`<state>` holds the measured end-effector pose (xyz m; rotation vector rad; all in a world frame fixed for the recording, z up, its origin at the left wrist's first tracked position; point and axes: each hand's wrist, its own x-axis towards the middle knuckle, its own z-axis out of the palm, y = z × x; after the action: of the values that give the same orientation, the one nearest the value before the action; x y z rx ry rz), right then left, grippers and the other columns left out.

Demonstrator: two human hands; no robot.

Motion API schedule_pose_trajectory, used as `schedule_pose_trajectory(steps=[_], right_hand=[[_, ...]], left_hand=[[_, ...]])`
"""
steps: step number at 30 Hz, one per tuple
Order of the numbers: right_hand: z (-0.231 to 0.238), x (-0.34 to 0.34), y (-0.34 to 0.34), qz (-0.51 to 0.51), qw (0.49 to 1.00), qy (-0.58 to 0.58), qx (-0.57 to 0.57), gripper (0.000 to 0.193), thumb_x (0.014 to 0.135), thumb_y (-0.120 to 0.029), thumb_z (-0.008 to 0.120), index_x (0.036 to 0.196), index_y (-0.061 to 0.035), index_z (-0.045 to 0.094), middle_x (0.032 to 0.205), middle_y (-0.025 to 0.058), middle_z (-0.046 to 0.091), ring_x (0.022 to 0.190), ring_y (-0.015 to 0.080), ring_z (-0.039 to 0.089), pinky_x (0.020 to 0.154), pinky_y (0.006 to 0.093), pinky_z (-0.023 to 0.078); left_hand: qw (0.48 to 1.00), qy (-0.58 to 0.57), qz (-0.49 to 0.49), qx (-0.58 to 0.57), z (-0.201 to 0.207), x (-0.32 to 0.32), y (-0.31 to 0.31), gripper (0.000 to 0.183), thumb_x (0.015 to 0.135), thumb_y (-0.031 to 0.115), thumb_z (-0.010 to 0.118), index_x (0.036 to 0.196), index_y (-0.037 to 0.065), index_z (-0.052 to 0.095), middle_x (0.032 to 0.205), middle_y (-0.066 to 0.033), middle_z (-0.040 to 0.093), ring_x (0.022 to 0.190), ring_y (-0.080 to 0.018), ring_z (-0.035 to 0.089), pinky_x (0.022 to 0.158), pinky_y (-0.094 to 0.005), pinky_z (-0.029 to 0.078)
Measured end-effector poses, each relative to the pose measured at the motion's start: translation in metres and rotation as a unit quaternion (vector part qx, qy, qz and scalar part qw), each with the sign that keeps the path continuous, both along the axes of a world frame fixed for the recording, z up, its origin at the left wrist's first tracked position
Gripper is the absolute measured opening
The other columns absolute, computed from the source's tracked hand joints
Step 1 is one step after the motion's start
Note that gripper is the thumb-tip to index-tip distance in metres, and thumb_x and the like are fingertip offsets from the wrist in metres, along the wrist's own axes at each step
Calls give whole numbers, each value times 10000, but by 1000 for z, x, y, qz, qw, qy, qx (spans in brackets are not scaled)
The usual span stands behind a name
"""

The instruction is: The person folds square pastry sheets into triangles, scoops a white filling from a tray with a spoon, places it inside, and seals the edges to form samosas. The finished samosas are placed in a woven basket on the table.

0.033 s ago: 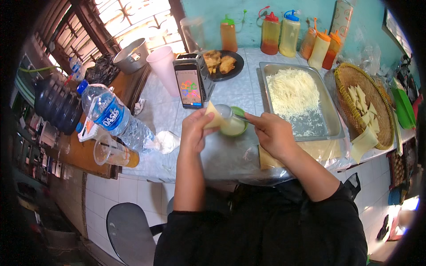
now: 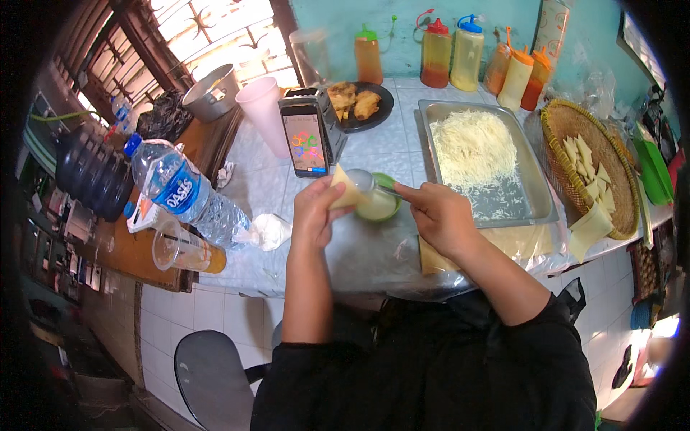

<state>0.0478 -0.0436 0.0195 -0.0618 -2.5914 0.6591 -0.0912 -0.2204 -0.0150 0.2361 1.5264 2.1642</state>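
Your table (image 2: 366,260) is covered in pale, glossy sheeting. On it you have: bowl (image 2: 397,207), centre; tray (image 2: 533,190), right; stand (image 2: 333,131), cup (image 2: 260,108) and plate (image 2: 387,109) behind — squeeze bottles (image 2: 436,57) near the wall.

This looks like a kitchen, whether a home's or a small eatery's being unclear, with squeeze bottles (image 2: 435,57), a tray (image 2: 532,172) of pale shreds (image 2: 474,144), a basket (image 2: 619,154), a plate (image 2: 388,111) of fried food (image 2: 367,105) and a pot (image 2: 208,99).
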Motion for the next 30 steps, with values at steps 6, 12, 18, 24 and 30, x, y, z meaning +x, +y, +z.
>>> schedule_pose_trajectory(steps=[6, 12, 18, 24, 30], right_hand=[[1, 6, 14, -18, 998, -53, -17, 394, 767, -29, 574, 1135, -156, 633, 762, 119, 575, 761, 296, 566, 693, 370, 454], [4, 7, 15, -32, 997, -46, -58, 384, 776, -27, 571, 1137, -147, 629, 861, 129, 624, 837, 294, 589, 748, 354, 466], [0, 3, 19, -40, 996, -41, -67, 352, 789, -38, 573, 1123, -135, 633, 931, 130, 645, 851, 299, 600, 754, 352, 472], [-5, 5, 18, -46, 995, -60, -66, 303, 800, -83, 576, 1092, -130, 644, 908, 142, 645, 837, 300, 600, 734, 365, 475], [4, -4, 10, -63, 984, -131, 99, 263, 778, -125, 582, 1028, -129, 664, 950, 111, 634, 882, 295, 574, 719, 382, 459]], left_hand=[[999, 10, 29, 27, 3, -2, 0, 301, 831, 105, 610, 1089, -45, 571, 997, -134, 643, 881, -232, 639, 735, -346, 532], [1000, 13, 12, -3, 2, -3, 4, 310, 828, 104, 613, 1095, -46, 567, 1002, -129, 640, 878, -226, 639, 730, -338, 531], [1000, -2, 0, -4, 3, -3, 1, 335, 829, 106, 611, 1121, -47, 549, 1027, -129, 631, 890, -227, 636, 723, -324, 534], [999, 10, 0, 50, 4, -1, 1, 318, 834, 110, 591, 1085, -77, 536, 973, -163, 639, 825, -235, 664, 654, -285, 588], [997, 26, 0, 70, 7, -2, -2, 380, 825, 107, 605, 1152, -59, 506, 1055, -149, 610, 940, -245, 625, 761, -323, 534]])
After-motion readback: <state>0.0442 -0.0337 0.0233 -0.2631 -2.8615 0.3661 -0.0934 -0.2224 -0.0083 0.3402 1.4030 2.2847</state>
